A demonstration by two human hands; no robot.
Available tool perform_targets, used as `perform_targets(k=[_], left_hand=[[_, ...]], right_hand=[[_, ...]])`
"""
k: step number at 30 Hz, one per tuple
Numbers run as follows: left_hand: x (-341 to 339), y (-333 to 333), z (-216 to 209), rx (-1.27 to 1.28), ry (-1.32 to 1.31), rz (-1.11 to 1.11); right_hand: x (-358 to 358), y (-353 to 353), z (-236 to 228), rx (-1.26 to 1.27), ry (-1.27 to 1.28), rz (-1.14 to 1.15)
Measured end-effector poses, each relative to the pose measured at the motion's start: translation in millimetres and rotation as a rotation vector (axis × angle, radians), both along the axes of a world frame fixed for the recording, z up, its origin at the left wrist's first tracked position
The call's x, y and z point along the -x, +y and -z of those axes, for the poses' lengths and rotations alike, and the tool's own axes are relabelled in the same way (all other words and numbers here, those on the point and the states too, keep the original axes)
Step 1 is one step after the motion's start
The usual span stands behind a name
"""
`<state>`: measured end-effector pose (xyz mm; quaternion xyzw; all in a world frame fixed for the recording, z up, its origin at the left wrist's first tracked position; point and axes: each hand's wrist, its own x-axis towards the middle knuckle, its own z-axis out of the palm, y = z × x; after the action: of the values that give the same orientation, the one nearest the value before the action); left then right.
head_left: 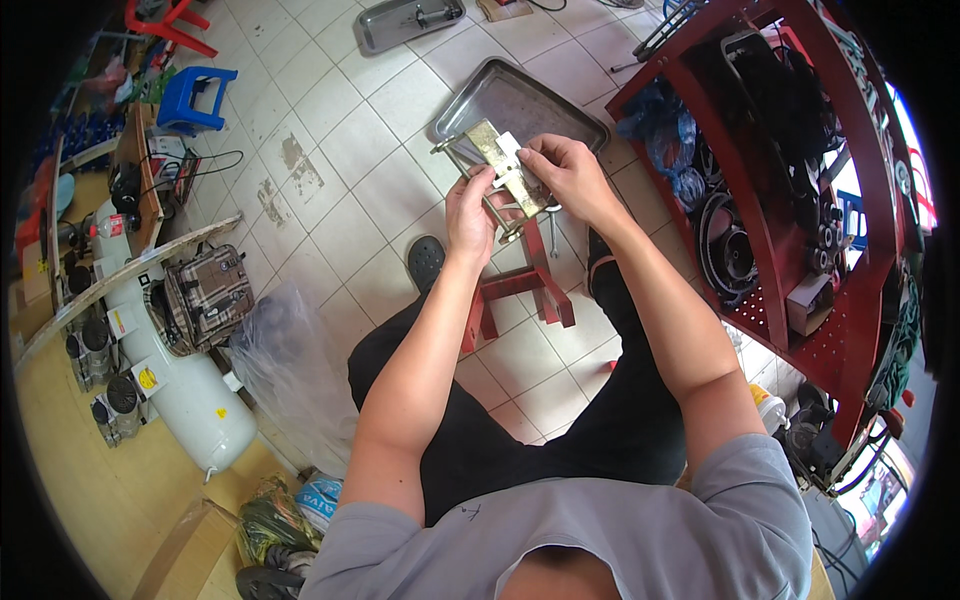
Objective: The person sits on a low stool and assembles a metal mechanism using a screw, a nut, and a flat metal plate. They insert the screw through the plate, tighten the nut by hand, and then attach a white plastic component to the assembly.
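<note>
My left hand and my right hand both grip a brass-coloured metal bracket part with steel bolts, held up in front of me. My right fingers pinch a small white piece against its top. The part hangs over a red metal stand on the tiled floor between my legs. Behind it lies a grey metal tray on the floor.
A red metal rack with dark machine parts and blue bags stands to my right. At left are a white air tank, a plaid bag, a clear plastic bag and a blue stool. A second tray lies farther away.
</note>
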<state>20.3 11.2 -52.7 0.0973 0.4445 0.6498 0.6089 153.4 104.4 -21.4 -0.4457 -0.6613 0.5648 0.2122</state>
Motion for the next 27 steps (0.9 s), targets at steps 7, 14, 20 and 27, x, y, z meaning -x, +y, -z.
perform_targets(k=[7,14,20,27], left_hand=[[-0.3,-0.1,-1.5,0.005,0.041,0.012],[0.2,-0.7,-1.9,0.003,0.037,0.015],[0.6,-0.6,0.1,0.009,0.046,0.023],[0.9,-0.2,1.1,0.006,0.055,0.029]], right_hand=[[-1.3,1.2,3.9,0.016,-0.004,0.003],[-1.5,1.9,6.3,0.003,0.010,-0.006],[-0.2,-0.5,5.6,0.007,0.021,-0.006],[0.2,-1.1,1.3,0.016,0.021,-0.019]])
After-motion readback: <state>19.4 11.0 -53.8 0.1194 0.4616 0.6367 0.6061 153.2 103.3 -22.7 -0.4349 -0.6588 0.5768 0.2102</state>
